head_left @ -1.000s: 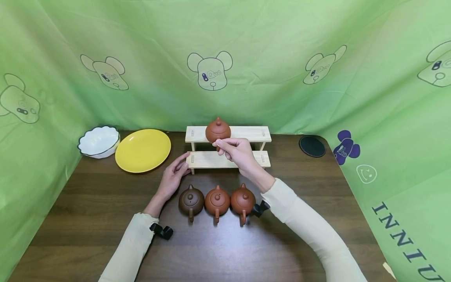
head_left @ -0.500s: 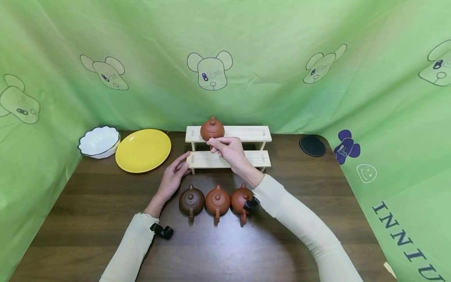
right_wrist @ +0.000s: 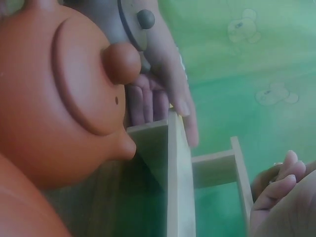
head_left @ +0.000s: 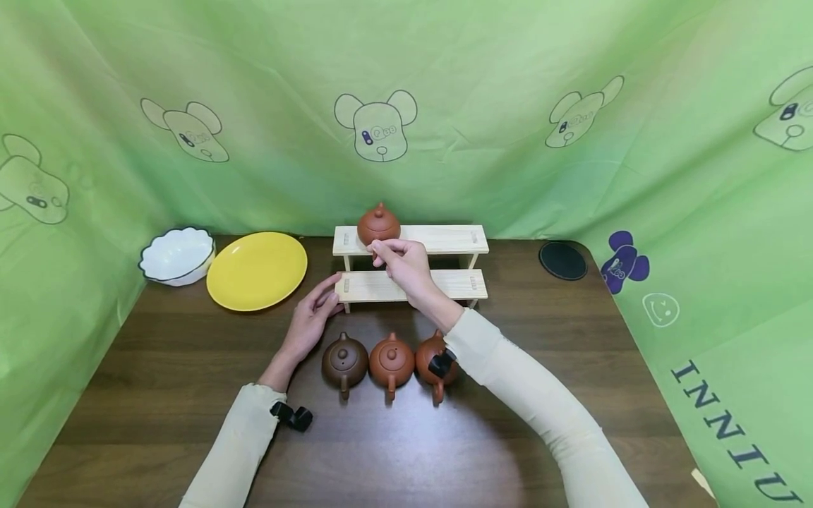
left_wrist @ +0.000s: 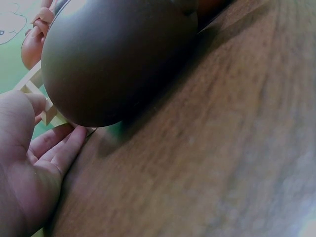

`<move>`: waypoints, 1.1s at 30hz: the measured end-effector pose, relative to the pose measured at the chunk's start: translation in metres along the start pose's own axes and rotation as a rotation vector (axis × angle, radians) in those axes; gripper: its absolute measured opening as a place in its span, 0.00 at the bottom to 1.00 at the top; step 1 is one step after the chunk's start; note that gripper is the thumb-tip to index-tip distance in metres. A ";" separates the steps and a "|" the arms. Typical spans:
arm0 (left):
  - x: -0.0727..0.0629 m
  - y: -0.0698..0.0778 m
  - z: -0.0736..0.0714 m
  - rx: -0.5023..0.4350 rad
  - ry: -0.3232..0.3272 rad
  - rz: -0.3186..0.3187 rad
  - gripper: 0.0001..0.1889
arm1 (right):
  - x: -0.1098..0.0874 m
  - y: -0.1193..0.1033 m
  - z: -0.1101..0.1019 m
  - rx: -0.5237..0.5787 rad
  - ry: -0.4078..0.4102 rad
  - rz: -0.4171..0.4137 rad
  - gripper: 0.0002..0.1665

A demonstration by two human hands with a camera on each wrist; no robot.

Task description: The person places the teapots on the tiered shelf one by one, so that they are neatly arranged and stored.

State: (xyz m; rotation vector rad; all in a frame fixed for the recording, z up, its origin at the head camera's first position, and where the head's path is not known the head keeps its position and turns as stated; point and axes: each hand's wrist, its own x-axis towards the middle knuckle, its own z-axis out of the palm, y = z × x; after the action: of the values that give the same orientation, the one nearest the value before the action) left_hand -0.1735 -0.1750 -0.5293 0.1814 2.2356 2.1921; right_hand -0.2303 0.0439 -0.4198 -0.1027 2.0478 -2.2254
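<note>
A reddish-brown clay teapot is at the left part of the upper wooden shelf, spout toward the backdrop. My right hand pinches its handle, which the fingers mostly hide. With my left hand I hold the left end of the lower wooden shelf; in the right wrist view that hand's fingers lie on both sides of the board. In front stand a dark brown teapot and two reddish ones, the middle teapot and the right teapot, partly covered by a wrist camera.
At the back left are a white scalloped bowl and a yellow plate. A black round coaster lies at the back right. Green printed cloth surrounds the brown wooden table.
My right hand has shifted left with the teapot along the upper shelf, and its wrist camera now overlaps the right front teapot. The left hand has stayed at the lower shelf's end.
</note>
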 end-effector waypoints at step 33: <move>0.001 0.000 0.001 -0.020 -0.006 0.003 0.25 | -0.001 -0.005 -0.008 0.012 -0.033 0.065 0.17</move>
State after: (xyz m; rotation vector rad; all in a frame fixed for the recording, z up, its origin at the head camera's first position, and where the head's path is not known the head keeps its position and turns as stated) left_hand -0.1742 -0.1743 -0.5289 0.1910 2.2110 2.2108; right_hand -0.2304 0.0520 -0.4153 -0.0697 1.9915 -2.1826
